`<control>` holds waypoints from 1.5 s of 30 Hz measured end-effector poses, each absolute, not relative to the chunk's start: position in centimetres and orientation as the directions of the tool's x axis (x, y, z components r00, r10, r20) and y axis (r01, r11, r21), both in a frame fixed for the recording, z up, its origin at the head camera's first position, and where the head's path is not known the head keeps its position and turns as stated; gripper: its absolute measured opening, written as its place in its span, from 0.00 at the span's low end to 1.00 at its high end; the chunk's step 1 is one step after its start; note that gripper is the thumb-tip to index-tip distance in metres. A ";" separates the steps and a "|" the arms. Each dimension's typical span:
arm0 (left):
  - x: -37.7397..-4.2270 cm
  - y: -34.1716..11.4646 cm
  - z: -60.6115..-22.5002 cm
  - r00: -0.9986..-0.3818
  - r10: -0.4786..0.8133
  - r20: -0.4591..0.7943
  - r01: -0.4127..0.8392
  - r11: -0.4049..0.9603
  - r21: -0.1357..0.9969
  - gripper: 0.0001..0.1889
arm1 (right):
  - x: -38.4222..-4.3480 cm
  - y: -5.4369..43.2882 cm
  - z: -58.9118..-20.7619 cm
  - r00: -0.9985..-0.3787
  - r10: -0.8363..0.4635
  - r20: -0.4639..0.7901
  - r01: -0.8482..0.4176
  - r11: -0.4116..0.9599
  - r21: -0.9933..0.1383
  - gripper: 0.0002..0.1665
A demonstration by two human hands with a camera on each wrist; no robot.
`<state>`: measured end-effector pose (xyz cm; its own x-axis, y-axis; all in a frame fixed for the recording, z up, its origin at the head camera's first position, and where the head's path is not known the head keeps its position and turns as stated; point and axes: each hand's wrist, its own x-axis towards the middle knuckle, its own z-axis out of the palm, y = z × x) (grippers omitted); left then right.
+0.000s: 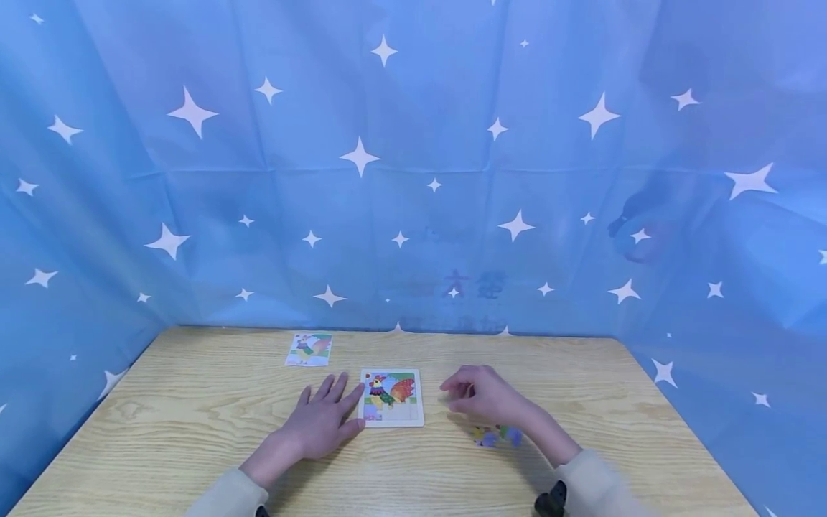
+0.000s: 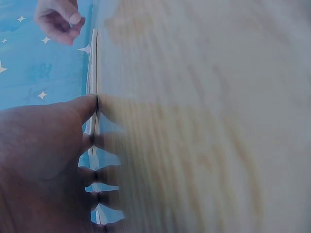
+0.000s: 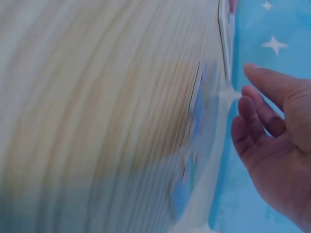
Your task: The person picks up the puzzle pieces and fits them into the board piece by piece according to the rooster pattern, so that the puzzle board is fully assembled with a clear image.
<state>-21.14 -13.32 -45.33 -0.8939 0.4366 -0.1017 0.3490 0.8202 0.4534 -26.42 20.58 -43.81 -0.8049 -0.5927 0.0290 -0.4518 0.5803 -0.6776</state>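
Note:
A square picture puzzle (image 1: 391,396) of a rooster lies in a white frame on the wooden table, with a pale bare patch at its lower right. My left hand (image 1: 326,422) rests beside it with fingers spread, thumb and index finger touching the frame's left edge. Just right of the frame, my right hand (image 1: 487,395) hovers over the table with loosely bent fingers; in the right wrist view no object shows between its thumb and fingers. Below the right hand lie loose puzzle pieces (image 1: 486,436), coloured yellow, purple and green.
A small rooster picture card (image 1: 309,350) lies behind the left hand, near the table's back edge. The wooden tabletop (image 1: 194,424) is bounded by a blue curtain (image 1: 426,208) with white stars at the back and sides.

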 end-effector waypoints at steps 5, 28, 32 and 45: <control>-21.2 -13.4 -45.3 -0.895 0.433 -0.105 0.343 0.820 0.459 0.33 | -25.9 22.5 -43.3 -0.809 -0.588 0.003 -0.426 0.582 -0.692 0.16; -21.2 -13.6 -45.3 -0.893 0.439 -0.100 0.350 0.816 0.460 0.34 | -23.2 25.8 -43.9 -0.818 -0.569 -0.078 -0.320 0.564 -0.761 0.13; -21.2 -13.6 -45.3 -0.890 0.446 -0.097 0.357 0.813 0.460 0.33 | -23.0 25.8 -44.0 -0.820 -0.568 -0.064 -0.344 0.580 -0.738 0.14; -20.9 -13.2 -44.9 -0.894 0.437 -0.101 0.347 0.816 0.462 0.33 | -22.5 25.6 -44.1 -0.807 -0.588 -0.056 -0.396 0.609 -0.687 0.14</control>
